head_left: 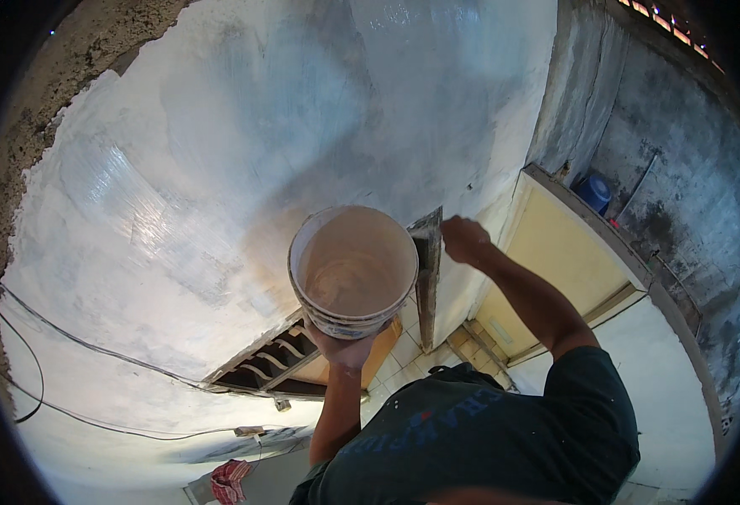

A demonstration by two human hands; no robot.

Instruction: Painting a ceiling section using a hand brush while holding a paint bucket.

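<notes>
A white bucket (341, 310) with a smeared rim hangs in front of me, tilted so that I look into its open mouth. Its inside is coated with a pale, creamy layer. My left hand (342, 347) holds the bucket from below, partly hidden beneath its base. To the bucket's right, my right hand (466, 241) is raised and closed in a fist; whatever it grips, if anything, does not show. Close beside that fist stands a dark, weathered upright edge (427, 286). Behind the bucket spreads a wall (303, 109) with white and grey patches, glossy in places.
Black cables (109, 352) run along the wall at lower left. Below the bucket is a wooden frame with curved slats (273, 362). At right are a cream panel (547, 261), a ledge and a blue container (594, 193). A red checked cloth (230, 481) hangs low; tiled floor (404, 353) lies below.
</notes>
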